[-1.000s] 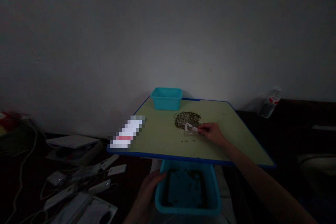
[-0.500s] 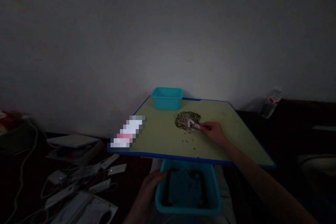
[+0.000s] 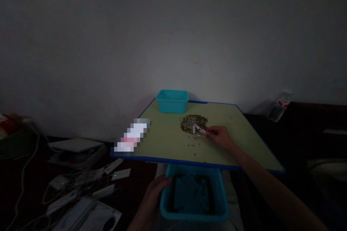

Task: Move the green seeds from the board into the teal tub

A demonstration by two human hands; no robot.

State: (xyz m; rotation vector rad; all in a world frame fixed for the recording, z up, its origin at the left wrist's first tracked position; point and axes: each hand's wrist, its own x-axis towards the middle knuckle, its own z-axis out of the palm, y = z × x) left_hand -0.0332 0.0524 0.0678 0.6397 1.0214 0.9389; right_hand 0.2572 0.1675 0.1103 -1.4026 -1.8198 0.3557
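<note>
My right hand (image 3: 220, 137) is closed, its fingertips pinching a small pale flat piece (image 3: 199, 129) that I cannot identify. That piece reaches into the near side of a heap of small brown and whitish grains (image 3: 191, 120) on the pale yellow tabletop (image 3: 162, 140). A few grains lie loose between the heap and the table's near edge. Lower down, my left hand (image 3: 155, 192) grips the left rim of a turquoise plastic basin (image 3: 222, 196) resting over my lap. Dark bits lie in this basin, mostly along its inner edges. My left fingertips are partly hidden in shadow.
Another turquoise basin (image 3: 172, 107) stands at the table's back left, near the wall. A bright pixelated rectangle (image 3: 132, 137) covers the left front corner. Chargers and cables (image 3: 100, 180) clutter the floor on the left. A plastic bottle (image 3: 279, 108) leans at the right.
My right hand and the pale piece have shifted slightly left. A loose grain near the table's front has moved left. My left hand stays on the basin.
</note>
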